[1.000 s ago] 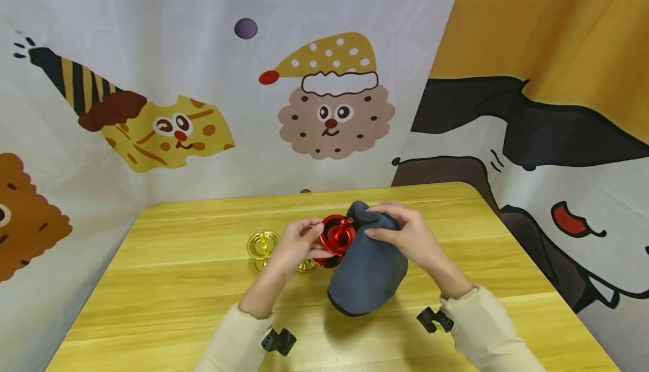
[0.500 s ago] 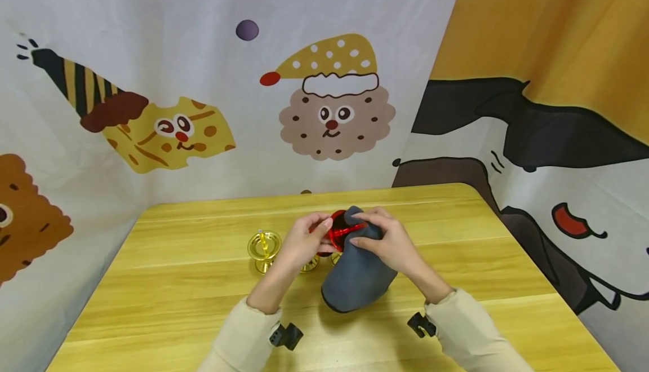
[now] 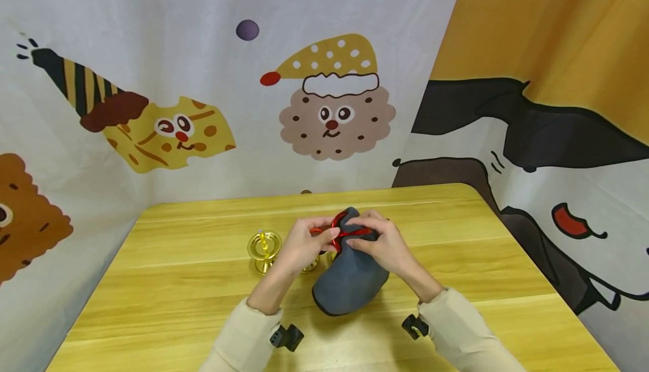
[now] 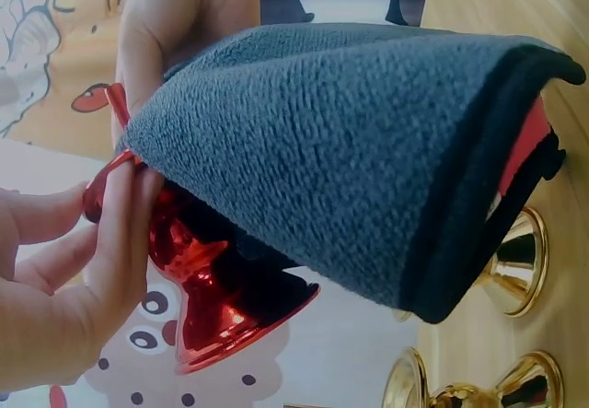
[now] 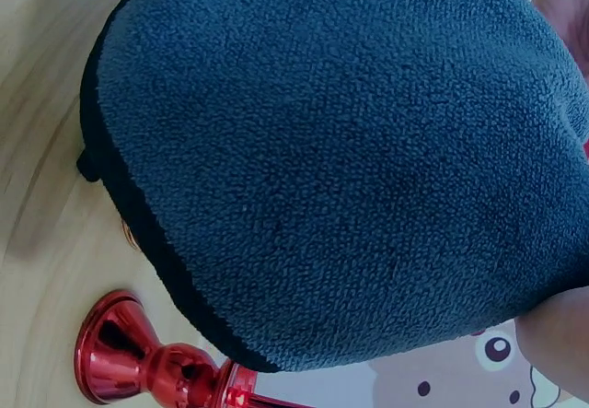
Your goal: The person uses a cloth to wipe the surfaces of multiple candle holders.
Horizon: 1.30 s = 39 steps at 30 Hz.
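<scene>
- Your left hand pinches the shiny red candle holder by its top rim, with the fingers curled on it. It is up in the air over the bench, between your two hands.
- Your right hand grips the grey cloth and presses it over the top of the red holder. The rest of the cloth hangs down toward the bench.
- The red holder looks smooth and slippery. I think it could slide out of your pinch if you rub too hard, because only your fingertips hold it.
- If it drops, it could hit the gold candle holders that stand just below and beside your left hand. They look easy to tip over.
- The hanging cloth could also sweep the gold ones and push them down if you swing it low.
- Both wrists are bent in toward each other, and your hands almost touch in the middle. Your arms come in from the near edge of the bench.
</scene>
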Tool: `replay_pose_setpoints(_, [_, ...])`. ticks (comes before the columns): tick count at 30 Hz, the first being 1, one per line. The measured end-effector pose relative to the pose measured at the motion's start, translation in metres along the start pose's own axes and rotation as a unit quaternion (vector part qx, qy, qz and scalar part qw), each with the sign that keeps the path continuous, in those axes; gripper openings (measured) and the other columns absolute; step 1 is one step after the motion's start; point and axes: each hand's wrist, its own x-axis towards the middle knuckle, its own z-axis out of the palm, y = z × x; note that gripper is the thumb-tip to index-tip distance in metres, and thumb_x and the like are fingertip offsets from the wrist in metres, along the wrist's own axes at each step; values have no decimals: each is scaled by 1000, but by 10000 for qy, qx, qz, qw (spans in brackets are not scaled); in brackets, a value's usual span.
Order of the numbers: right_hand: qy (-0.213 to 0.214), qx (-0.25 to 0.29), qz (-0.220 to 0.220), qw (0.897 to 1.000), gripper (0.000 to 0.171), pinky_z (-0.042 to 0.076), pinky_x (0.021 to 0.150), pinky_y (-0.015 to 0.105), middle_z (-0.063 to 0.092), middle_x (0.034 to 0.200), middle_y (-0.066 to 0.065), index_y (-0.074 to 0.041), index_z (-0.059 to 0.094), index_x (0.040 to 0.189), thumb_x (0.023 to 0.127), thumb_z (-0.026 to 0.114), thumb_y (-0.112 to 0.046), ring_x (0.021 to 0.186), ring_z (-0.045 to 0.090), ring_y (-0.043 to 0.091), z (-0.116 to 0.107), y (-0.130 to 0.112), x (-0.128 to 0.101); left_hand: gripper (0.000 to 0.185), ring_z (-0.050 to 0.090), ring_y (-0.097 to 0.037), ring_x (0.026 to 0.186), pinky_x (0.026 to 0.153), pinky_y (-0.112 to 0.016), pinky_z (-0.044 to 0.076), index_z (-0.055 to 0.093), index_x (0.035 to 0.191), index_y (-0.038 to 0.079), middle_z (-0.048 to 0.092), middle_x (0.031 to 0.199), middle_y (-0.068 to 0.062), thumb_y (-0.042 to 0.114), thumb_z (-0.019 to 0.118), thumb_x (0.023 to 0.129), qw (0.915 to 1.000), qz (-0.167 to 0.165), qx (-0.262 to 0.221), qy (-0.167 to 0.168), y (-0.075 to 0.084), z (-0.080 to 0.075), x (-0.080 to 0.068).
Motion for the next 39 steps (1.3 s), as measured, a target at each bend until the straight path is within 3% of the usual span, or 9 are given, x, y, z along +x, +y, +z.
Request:
replay_pose_setpoints(4, [12, 76, -100, 9999, 26, 51, 78, 30, 58, 99, 8, -3, 68, 101, 76, 73, -5, 95, 53, 24, -1, 1, 0, 28, 63, -24, 85, 70, -31, 56, 60, 115, -5, 60, 108, -18, 8, 57, 90, 10000, -3, -54, -17, 1, 0, 0])
replay_pose_setpoints(10, [-9, 145, -56, 9999, 25, 51, 76, 29, 59, 97, 6, -6, 69, 100, 76, 74, -9, 94, 54, 23, -5, 0, 1, 30, 65, -21, 78, 66, -28, 56, 60, 116, -4, 61, 105, -19, 10, 59, 89, 9995, -275, -41, 121, 5, -1, -1])
replay_pose_setpoints(13, [-61, 226, 5, 9997, 25, 51, 76, 30, 59, 98, 5, -7, 69, 100, 76, 74, -11, 94, 54, 22, -7, -2, 2, 32, 66, -22, 74, 68, -33, 56, 59, 117, -4, 61, 106, -20, 11, 60, 89, 9990, -406, 5, 207, 7, -1, 0])
replay_pose_setpoints(21, [-246, 345, 141, 9990, 25, 49, 80, 36, 59, 98, 10, -1, 68, 102, 77, 71, -1, 96, 53, 25, -20, -25, 4, 26, 67, -22, 73, 70, -38, 56, 63, 110, -5, 62, 102, -20, 9, 61, 88, 9986, -356, 42, 376, 13, 0, 2])
replay_pose_setpoints(28, [-265, 534, 80, 9982, 25, 52, 73, 31, 59, 98, 7, -8, 70, 103, 78, 73, -12, 92, 55, 22, -27, -17, 7, 24, 67, -22, 70, 68, -38, 56, 65, 107, -5, 62, 99, -19, 7, 62, 86, 9982, -370, -24, 463, 15, -1, 2])
replay_pose_setpoints(35, [-214, 596, 142, 9979, 25, 51, 76, 31, 61, 98, 5, -10, 70, 101, 77, 74, -12, 94, 56, 20, -33, -23, 9, 24, 66, -22, 70, 70, -39, 56, 64, 107, -5, 63, 95, -18, 7, 63, 86, 9981, -397, -98, 452, 13, -2, 3])
replay_pose_setpoints(39, [-126, 898, 182, 9957, 27, 53, 75, 30, 60, 101, 7, -4, 66, 105, 78, 72, -7, 88, 60, 20, -41, -26, 8, 24, 65, -20, 67, 70, -39, 56, 61, 108, -8, 60, 94, -18, 4, 60, 88, 9974, -404, -378, 454, 10, -5, 2])
